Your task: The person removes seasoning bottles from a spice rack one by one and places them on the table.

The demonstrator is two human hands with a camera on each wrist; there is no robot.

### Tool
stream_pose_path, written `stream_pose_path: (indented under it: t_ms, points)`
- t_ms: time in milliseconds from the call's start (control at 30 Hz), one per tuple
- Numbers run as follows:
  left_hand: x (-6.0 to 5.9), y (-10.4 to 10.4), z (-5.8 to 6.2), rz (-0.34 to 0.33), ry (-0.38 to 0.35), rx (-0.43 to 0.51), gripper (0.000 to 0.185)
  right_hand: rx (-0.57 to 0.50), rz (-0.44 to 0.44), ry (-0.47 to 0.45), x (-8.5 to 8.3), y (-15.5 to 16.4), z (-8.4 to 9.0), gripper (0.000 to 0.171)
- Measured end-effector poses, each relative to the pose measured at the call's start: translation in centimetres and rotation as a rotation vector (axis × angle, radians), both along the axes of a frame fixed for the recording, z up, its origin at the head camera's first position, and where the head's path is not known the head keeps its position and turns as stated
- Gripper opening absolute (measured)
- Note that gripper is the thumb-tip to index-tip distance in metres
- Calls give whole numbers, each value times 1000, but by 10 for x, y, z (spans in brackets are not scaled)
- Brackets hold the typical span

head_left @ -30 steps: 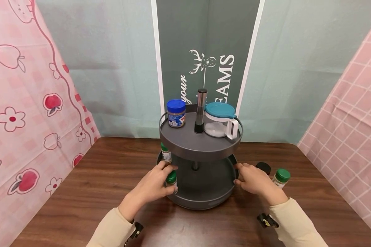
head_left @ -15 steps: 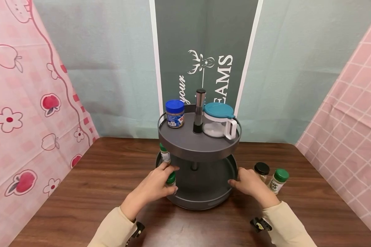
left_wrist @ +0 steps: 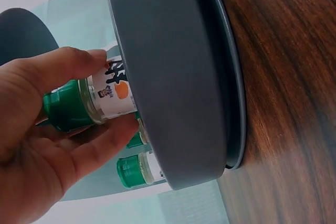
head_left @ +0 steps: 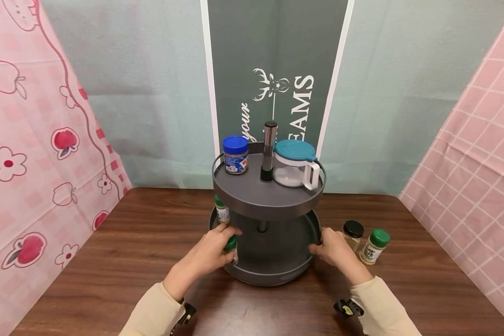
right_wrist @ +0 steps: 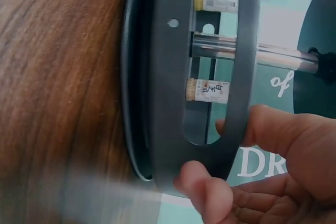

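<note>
A two-tier grey turntable rack (head_left: 269, 277) stands on the table. On its lower tier, at the left, my left hand (head_left: 207, 249) holds a green-capped spice jar (head_left: 232, 243) between thumb and fingers. The left wrist view shows the label of this jar (left_wrist: 113, 90), its base hidden behind the rim. Behind it on the same tier is another green-capped spice jar (head_left: 222, 212). At the right, my right hand (head_left: 333, 247) pinches the lower tier's rim; the right wrist view shows the thumb over the rim (right_wrist: 241, 77), beside a cutout, with fingers outside.
The upper tier carries a blue-lidded jar (head_left: 235, 156) and a clear pitcher (head_left: 295, 163) with a teal lid, either side of the metal post (head_left: 269, 147). Right of the rack, a black-lidded jar (head_left: 353, 233) and a green-capped jar (head_left: 374, 247) stand on the table (head_left: 424, 284).
My right thumb has moved inward over the lower rim, and the right hand has shifted left, uncovering more of the two jars beside it. The left hand keeps its hold on the spice jar.
</note>
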State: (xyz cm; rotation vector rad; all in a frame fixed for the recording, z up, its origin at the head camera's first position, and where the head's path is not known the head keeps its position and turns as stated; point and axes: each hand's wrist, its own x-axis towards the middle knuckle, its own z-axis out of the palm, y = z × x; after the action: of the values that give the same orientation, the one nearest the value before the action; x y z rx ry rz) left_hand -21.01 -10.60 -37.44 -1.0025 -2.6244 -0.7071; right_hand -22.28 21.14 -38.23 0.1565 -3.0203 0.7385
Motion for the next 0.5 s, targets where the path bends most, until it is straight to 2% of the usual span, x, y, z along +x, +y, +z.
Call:
stream_pose_path:
  t_ms: [200, 367, 500]
  points:
    - [-1, -2, 1, -12, -16, 1, 37, 22, -28, 52, 1, -2, -3, 18]
    - [-1, -2, 1, -18, -20, 5, 34, 27, -37, 73, 3, -4, -7, 21]
    - [0, -1, 2, -15, -58, -1, 36, 30, -41, 75, 4, -5, -8, 21]
